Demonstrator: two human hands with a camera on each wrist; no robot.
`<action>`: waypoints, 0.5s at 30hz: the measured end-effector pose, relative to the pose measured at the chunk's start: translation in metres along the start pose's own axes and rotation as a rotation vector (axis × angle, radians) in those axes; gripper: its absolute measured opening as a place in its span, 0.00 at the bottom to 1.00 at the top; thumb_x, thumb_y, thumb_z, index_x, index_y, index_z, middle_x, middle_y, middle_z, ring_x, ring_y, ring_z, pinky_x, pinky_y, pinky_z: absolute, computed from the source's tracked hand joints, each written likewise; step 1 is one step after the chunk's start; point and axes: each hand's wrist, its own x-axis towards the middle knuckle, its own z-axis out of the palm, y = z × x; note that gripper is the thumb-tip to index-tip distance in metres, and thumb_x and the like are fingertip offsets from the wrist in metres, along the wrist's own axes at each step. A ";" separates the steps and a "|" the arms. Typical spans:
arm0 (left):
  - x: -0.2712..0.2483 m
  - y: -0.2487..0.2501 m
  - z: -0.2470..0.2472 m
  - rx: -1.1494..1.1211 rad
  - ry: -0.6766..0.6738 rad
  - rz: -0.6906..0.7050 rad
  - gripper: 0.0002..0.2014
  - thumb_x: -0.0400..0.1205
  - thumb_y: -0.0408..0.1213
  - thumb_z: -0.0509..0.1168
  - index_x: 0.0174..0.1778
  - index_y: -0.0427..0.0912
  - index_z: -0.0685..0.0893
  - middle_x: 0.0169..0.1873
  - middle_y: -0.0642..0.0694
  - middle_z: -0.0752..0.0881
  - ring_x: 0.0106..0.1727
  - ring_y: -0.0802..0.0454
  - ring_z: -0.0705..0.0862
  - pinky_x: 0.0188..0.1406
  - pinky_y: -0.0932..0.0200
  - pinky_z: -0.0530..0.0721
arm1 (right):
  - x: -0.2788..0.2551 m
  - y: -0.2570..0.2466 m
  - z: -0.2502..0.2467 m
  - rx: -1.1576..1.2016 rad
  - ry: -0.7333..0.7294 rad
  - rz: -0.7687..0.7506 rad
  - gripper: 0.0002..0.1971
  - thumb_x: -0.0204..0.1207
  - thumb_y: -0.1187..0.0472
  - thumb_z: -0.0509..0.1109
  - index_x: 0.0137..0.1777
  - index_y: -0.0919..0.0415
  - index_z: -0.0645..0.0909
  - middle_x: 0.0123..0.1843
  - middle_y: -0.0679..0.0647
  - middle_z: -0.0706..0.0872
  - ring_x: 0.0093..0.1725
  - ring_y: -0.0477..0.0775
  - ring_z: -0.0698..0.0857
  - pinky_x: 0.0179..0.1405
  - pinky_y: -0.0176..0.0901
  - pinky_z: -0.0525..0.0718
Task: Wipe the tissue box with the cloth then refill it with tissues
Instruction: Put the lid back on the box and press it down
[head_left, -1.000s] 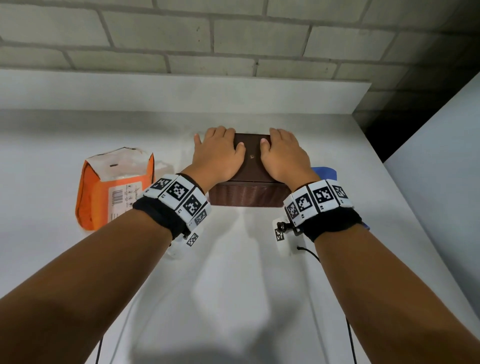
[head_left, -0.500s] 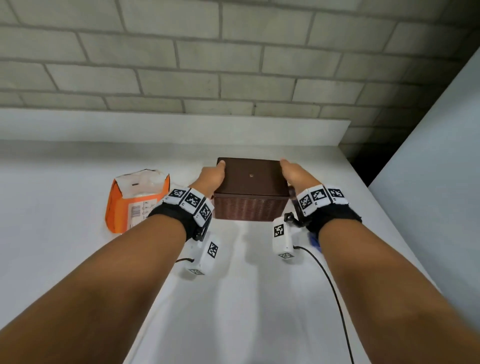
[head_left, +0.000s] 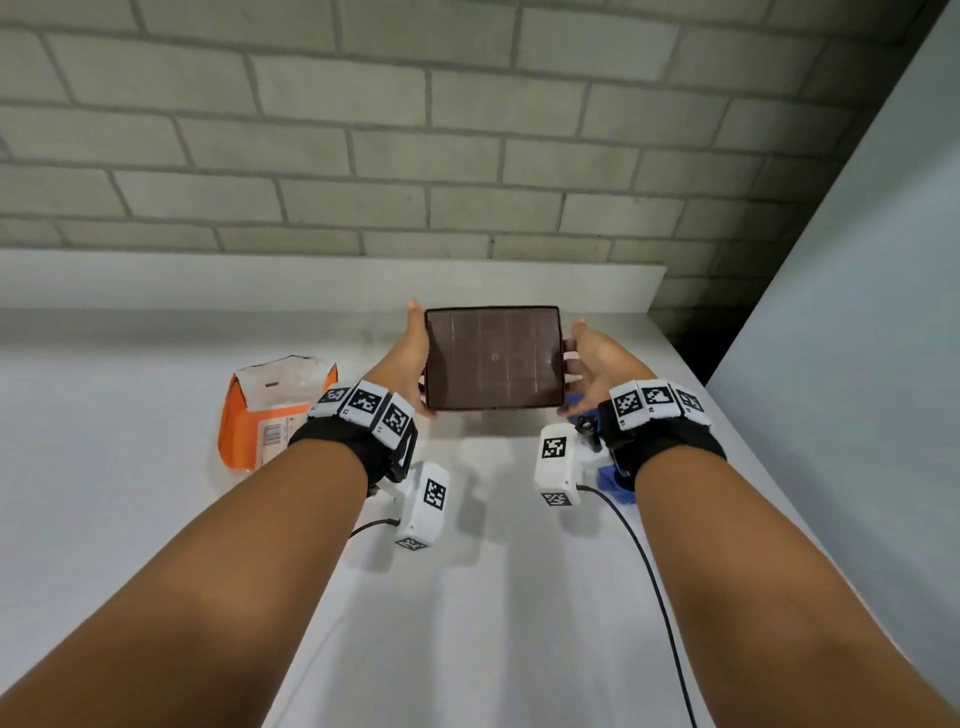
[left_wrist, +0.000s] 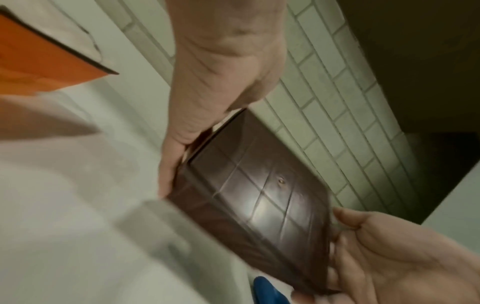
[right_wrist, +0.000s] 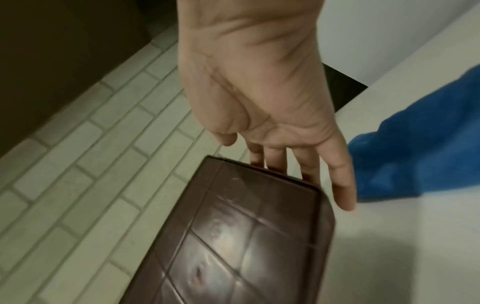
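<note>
I hold the brown tissue box (head_left: 493, 357) between both hands (head_left: 410, 358) (head_left: 597, 364), fingers flat against its ends, base tilted toward me for inspection above the surface (head_left: 130, 415).

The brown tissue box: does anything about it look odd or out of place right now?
Yes. The tissue box is off the table, tipped so one flat ribbed face looks at the camera, between the left hand and right hand. No damage shows.

right hand (right_wrist: 259, 86) fingers touching tissue box (right_wrist: 246, 236), cloth (right_wrist: 426, 139) beside
</note>
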 end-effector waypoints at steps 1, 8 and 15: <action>-0.007 -0.001 0.002 -0.059 -0.005 0.043 0.44 0.73 0.76 0.41 0.67 0.48 0.81 0.64 0.47 0.82 0.62 0.44 0.82 0.56 0.38 0.81 | 0.000 -0.002 -0.001 0.042 -0.010 -0.012 0.27 0.83 0.37 0.44 0.48 0.58 0.76 0.61 0.59 0.82 0.56 0.63 0.84 0.41 0.58 0.87; 0.002 -0.020 0.004 -0.301 -0.035 0.300 0.22 0.87 0.52 0.47 0.49 0.44 0.84 0.39 0.48 0.89 0.32 0.56 0.90 0.28 0.62 0.86 | -0.008 0.004 0.001 0.137 -0.060 -0.160 0.18 0.86 0.51 0.54 0.40 0.56 0.81 0.41 0.50 0.83 0.47 0.53 0.79 0.47 0.54 0.81; 0.007 -0.042 -0.001 -0.293 -0.078 0.298 0.25 0.85 0.59 0.45 0.51 0.44 0.81 0.39 0.48 0.88 0.38 0.52 0.89 0.35 0.58 0.86 | -0.001 0.024 -0.003 0.182 -0.122 -0.295 0.28 0.81 0.78 0.48 0.80 0.63 0.62 0.70 0.52 0.79 0.61 0.51 0.78 0.46 0.43 0.78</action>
